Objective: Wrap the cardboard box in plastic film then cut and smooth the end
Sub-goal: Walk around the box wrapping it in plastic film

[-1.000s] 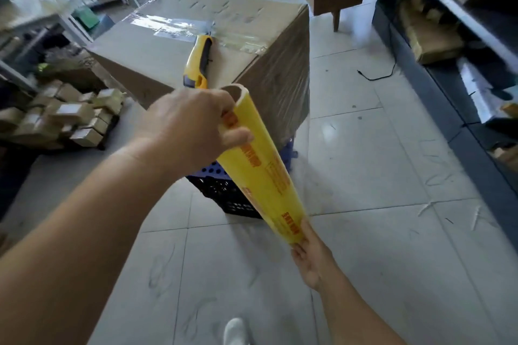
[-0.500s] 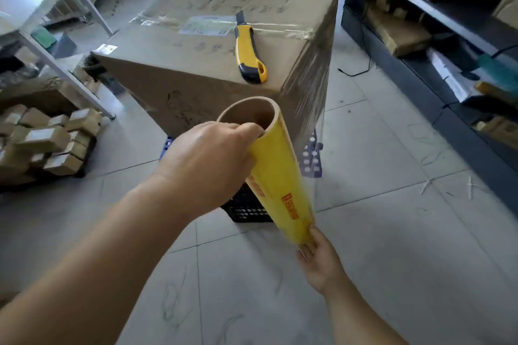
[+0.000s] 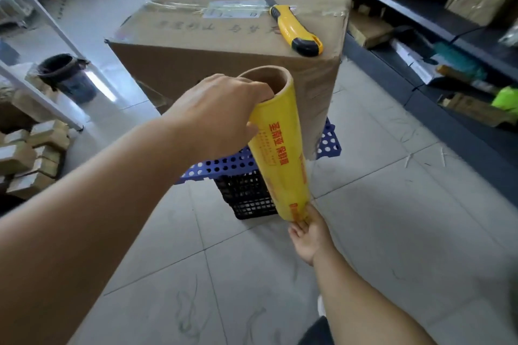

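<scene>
Beside cardboard box (image 3: pixel 224 64): both hands grip film roll (image 3: pixel 280 148), L hand (image 3: pixel 221 117) top, R hand (image 3: pixel 309 235) bottom.

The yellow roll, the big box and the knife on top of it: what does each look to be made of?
Yellow roll: glossy clear plastic film, judging by its shine, wound on a matte brown tube, probably cardboard. Big box: dull brown cardboard, seam sealed with shiny clear tape; its right side glistens, seemingly already filmed. Knife: smooth yellow and black handle, likely plastic.
</scene>
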{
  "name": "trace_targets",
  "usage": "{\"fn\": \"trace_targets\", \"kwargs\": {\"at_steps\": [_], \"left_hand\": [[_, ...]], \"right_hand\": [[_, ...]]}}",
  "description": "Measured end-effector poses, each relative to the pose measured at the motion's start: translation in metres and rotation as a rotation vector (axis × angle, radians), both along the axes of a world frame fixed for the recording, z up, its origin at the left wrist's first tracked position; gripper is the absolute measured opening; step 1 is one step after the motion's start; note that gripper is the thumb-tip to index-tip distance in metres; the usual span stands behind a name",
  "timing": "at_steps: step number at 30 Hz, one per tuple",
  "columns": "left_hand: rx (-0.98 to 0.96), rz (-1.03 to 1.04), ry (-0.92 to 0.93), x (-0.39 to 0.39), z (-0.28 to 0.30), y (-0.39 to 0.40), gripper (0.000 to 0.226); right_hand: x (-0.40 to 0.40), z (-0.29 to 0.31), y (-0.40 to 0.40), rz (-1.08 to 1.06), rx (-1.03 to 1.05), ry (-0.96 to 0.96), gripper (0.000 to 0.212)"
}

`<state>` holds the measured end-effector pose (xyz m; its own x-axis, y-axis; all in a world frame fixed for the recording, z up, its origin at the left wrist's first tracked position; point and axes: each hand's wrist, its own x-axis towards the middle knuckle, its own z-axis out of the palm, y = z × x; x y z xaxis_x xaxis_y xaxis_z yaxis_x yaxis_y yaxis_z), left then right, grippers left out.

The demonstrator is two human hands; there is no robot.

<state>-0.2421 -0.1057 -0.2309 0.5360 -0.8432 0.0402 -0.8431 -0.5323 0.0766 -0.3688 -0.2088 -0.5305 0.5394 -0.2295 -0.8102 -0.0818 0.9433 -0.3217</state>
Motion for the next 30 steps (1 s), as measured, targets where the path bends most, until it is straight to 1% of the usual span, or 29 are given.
{"fn": "trace_targets", "kwargs": {"at_steps": [1, 4, 7, 8, 11, 12, 13, 15, 17, 19, 22, 23, 26, 27, 28, 30], "left_hand": [[0.002, -0.026, -0.002, 0.005, 0.001, 0.002, 0.022], [0.011, -0.101, -0.021, 0.021, 0.004, 0.008, 0.019], [0.025, -0.139, -0.010, 0.045, 0.006, 0.014, 0.007], [0.039, -0.139, -0.005, 0.052, 0.008, 0.015, 0.011], [0.105, -0.156, -0.043, 0.070, 0.009, 0.015, 0.042], [0.112, -0.170, -0.047, 0.075, 0.007, 0.018, 0.047], [0.116, -0.188, -0.034, 0.082, 0.004, 0.022, 0.048], [0.139, -0.229, 0.012, 0.095, 0.000, 0.035, 0.038], [0.159, -0.266, 0.030, 0.111, -0.001, 0.044, 0.026], [0.134, -0.258, 0.009, 0.122, 0.000, 0.045, 0.029], [0.121, -0.264, -0.040, 0.130, 0.005, 0.041, 0.043], [0.119, -0.285, -0.020, 0.133, 0.007, 0.042, 0.041], [0.123, -0.398, 0.072, 0.144, 0.010, 0.050, 0.018], [0.123, -0.419, 0.078, 0.148, 0.010, 0.054, 0.015], [0.112, -0.436, 0.074, 0.151, 0.010, 0.057, 0.016], [0.066, -0.470, 0.036, 0.156, 0.010, 0.061, 0.027]], "right_hand": [[0.002, 0.001, 0.006, -0.003, 0.000, -0.012, 0.010], [0.010, 0.001, 0.024, -0.035, -0.021, -0.001, 0.031], [0.023, 0.001, 0.042, -0.101, -0.062, 0.057, 0.038], [0.028, 0.000, 0.047, -0.134, -0.074, 0.093, 0.039], [0.045, -0.006, 0.059, -0.183, -0.108, 0.207, 0.041], [0.050, -0.008, 0.063, -0.189, -0.103, 0.213, 0.042], [0.054, -0.009, 0.068, -0.210, -0.084, 0.181, 0.042], [0.060, -0.008, 0.082, -0.277, -0.026, 0.087, 0.042], [0.066, -0.001, 0.099, -0.375, 0.018, 0.054, 0.047], [0.076, 0.000, 0.112, -0.424, 0.007, 0.107, 0.054], [0.086, 0.002, 0.126, -0.434, -0.004, 0.253, 0.064], [0.086, 0.001, 0.132, -0.447, 0.018, 0.251, 0.062], [0.087, 0.008, 0.152, -0.481, 0.072, 0.154, 0.047], [0.088, 0.009, 0.159, -0.498, 0.070, 0.138, 0.044], [0.091, 0.010, 0.165, -0.515, 0.068, 0.130, 0.045], [0.100, 0.012, 0.175, -0.551, 0.063, 0.165, 0.058]]}}
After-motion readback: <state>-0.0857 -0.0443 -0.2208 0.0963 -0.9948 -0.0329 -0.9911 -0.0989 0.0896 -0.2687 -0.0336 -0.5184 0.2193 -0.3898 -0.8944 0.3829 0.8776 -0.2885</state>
